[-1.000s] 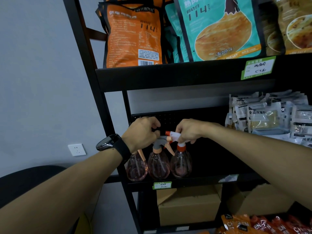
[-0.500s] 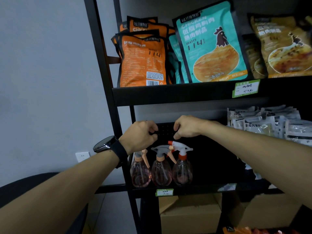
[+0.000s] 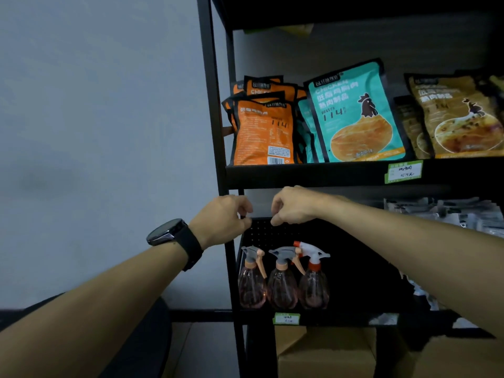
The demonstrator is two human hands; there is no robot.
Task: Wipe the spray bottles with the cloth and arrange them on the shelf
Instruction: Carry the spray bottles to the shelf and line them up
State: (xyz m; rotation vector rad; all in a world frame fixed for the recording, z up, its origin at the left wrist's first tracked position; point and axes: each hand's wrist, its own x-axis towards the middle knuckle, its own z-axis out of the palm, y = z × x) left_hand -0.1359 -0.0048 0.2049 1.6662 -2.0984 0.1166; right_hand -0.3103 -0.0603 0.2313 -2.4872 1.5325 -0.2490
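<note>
Your left hand (image 3: 222, 219) and right hand (image 3: 293, 205) hang side by side in the air, fingers loosely curled and grasping nothing, clear above the bottles. A black watch (image 3: 169, 234) sits on your left wrist.

Three spray bottles stand upright in a tight row on the black metal shelf (image 3: 341, 313), at its left end, right behind the front lip:
- left bottle (image 3: 252, 286): clear pinkish teardrop body, grey head, peach trigger.
- middle bottle (image 3: 282, 287): same make, touching or nearly touching its neighbours.
- right bottle (image 3: 313, 287): same body, white head, red nozzle tip and collar.

Surroundings: the shelf frame's black upright post (image 3: 215, 118) runs just left of the row. The shelf above (image 3: 300, 174) overhangs your hands closely. To the right of the bottles lies dark open shelf room, then pale packets (image 3: 447, 214) far right. Glossy orange pouches (image 3: 263, 132), a teal pouch (image 3: 357, 115) and a brown pouch (image 3: 458, 118) stand above. Green price tags (image 3: 286, 319) clip the lips. Cardboard boxes (image 3: 324, 353) sit below.
</note>
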